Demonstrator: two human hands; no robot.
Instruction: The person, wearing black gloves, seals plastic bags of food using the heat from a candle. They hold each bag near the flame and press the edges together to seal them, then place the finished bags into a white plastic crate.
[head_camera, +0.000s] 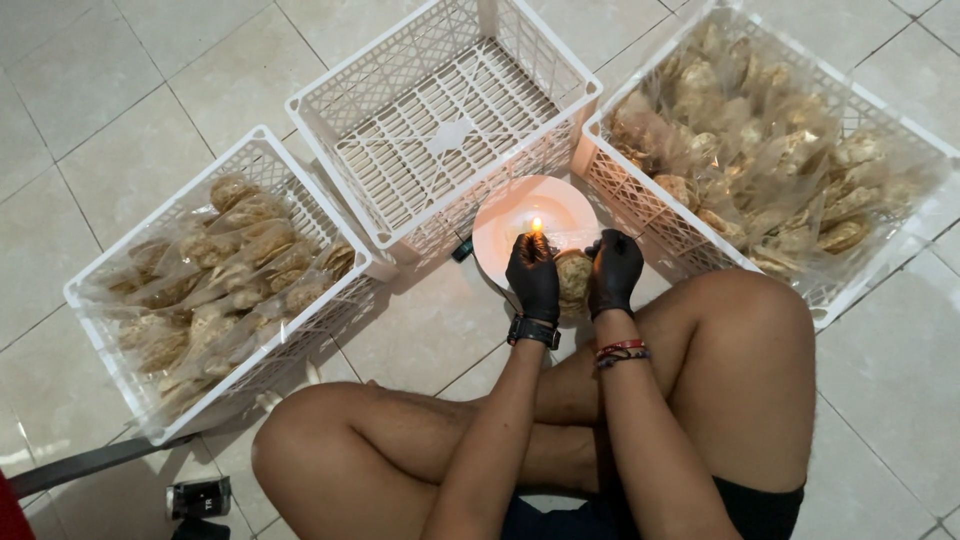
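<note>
both gloved hands, left hand & right hand, pinch a clear cracker bag at the candle flame; linger & plastic prob. melts through, glove scorches.

Three crates are sitting on the floor: a crate of bagged crackers left, an empty crate between, another filled crate right, a candle plate lying before the empty one.
</note>
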